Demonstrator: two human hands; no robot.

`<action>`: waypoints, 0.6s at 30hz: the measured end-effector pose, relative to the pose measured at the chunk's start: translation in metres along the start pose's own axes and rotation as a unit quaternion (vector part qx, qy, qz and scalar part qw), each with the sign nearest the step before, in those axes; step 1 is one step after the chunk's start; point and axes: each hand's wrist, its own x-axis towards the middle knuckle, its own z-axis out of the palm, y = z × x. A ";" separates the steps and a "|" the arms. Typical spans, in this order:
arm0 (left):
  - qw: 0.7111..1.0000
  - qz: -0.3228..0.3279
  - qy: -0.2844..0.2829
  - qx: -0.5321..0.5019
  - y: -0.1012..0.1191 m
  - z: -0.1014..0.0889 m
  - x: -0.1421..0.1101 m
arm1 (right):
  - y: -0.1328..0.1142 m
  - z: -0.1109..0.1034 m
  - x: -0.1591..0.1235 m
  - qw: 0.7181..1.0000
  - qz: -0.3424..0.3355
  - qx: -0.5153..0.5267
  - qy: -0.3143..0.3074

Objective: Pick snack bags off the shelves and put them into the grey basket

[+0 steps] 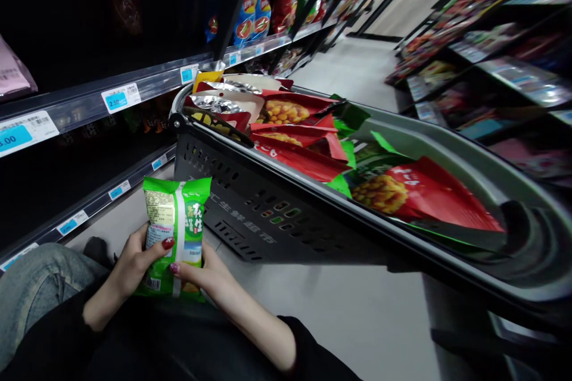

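Between my two hands is a green snack bag (pixel 181 202), held upright with its printed back and centre seam toward me. My left hand (pixel 134 262) grips its left side, thumb across the front. On the lower right side, my right hand (pixel 210 271) has its thumb pressed near the seam; the fingers of both hands are mostly hidden behind the bag. Just beyond stands a dark shopping basket (pixel 232 190) with a grey rim. Several snack packs fill it, among them a red and green bag (pixel 415 190) and red bags (pixel 295 143).
Along the left runs a dark shelf (pixel 80 95) with price labels (pixel 120 98). Blue chip bags (pixel 254 15) stand farther along it. Stocked shelves (pixel 504 65) line the right side, blurred. A pale floor (pixel 348 303) shows below the basket and down the aisle.
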 end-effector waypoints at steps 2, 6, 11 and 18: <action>1.000 0.017 -0.001 0.005 0.001 0.001 -0.002 | 0.000 -0.001 -0.001 1.000 -0.017 -0.025 0.007; 0.998 0.063 -0.013 0.018 0.001 -0.002 -0.004 | -0.003 -0.004 -0.005 0.992 -0.080 -0.093 -0.016; 0.993 0.106 -0.044 0.027 0.002 -0.004 -0.005 | -0.004 -0.008 -0.008 0.979 -0.142 -0.147 -0.023; 0.992 0.115 -0.043 0.030 0.001 -0.004 -0.006 | -0.004 -0.009 -0.008 0.977 -0.148 -0.148 -0.040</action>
